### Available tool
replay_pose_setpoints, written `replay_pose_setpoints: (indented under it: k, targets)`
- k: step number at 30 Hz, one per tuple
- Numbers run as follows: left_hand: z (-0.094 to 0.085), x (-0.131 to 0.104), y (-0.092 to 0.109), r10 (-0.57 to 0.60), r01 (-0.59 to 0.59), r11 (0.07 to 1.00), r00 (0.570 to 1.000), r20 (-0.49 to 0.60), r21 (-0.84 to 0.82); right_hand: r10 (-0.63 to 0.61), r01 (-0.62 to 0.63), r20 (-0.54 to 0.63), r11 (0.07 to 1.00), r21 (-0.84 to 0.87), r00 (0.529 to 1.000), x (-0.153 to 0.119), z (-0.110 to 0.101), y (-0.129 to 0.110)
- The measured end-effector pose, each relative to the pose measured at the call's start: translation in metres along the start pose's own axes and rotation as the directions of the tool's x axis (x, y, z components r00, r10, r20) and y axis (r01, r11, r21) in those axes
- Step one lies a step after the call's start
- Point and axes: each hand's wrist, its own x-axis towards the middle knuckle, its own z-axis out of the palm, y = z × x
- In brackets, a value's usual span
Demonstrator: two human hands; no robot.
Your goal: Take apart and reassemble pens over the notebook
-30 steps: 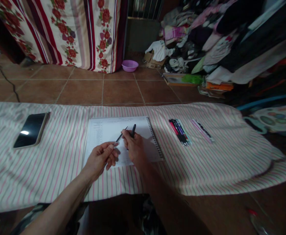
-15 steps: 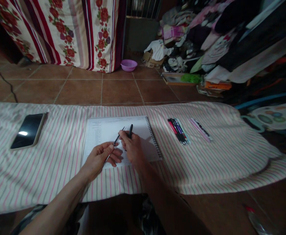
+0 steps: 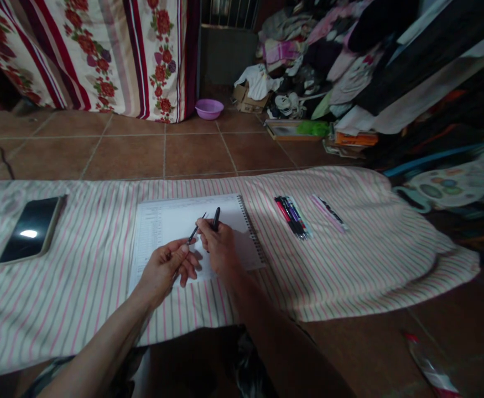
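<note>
Over a spiral notebook (image 3: 175,213) with a printed table down its left side, both hands work close together. My left hand (image 3: 167,268) pinches a slim dark rod (image 3: 192,235), perhaps a pen refill, between thumb and forefinger, its other fingers loosely curled. The rod slants up to the right, its upper part beside the fingertips of my right hand (image 3: 220,243). That hand is closed around a black pen (image 3: 216,219), whose upper end sticks up past the knuckles. Its lower part is hidden by the fingers.
A striped cloth (image 3: 88,265) covers the low surface. A phone (image 3: 32,228) lies left; several pens (image 3: 291,216) and two more pens (image 3: 329,213) lie right. Beyond are a purple basin (image 3: 209,109) and piled clothes (image 3: 283,52). A bottle (image 3: 430,367) lies on the floor, lower right.
The camera view has turned slightly right, so things appear shifted left. Both hands keep nearly the same pose and hold over the notebook.
</note>
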Motion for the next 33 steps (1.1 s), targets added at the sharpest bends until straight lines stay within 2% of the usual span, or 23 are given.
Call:
replay_pose_setpoints:
  k: [5, 13, 24, 29, 33]
  targets:
    - [0.0013, 0.0006, 0.0015, -0.018, 0.017, 0.999, 1.0, 0.022, 0.034, -0.017, 0.017, 0.0, 0.998, -0.059, 1.0, -0.0007, -0.0008, -0.0006]
    - [0.0045, 0.0026, -0.0006, 0.0, 0.0, 1.0, 1.0, 0.013, 0.031, -0.024, 0.022, -0.036, 0.998, -0.054, 0.999, 0.0003, -0.0069, -0.0027]
    - [0.0005, 0.0055, 0.0031, -0.022, 0.02, 0.999, 0.998, 0.063, 0.027, -0.043, 0.048, 0.041, 0.988, -0.145, 0.998, -0.0034, -0.0073, -0.0049]
    - [0.0001, 0.0055, -0.001, 0.013, -0.015, 1.0, 0.998, 0.069, 0.026, -0.003, 0.003, 0.001, 0.993, -0.117, 1.0, -0.0045, -0.0047, -0.0072]
    - [0.0016, 0.0041, -0.0003, 0.013, -0.014, 1.0, 0.999, 0.05, 0.018, -0.033, 0.031, -0.009, 0.992, -0.123, 0.999, -0.0038, -0.005, -0.0079]
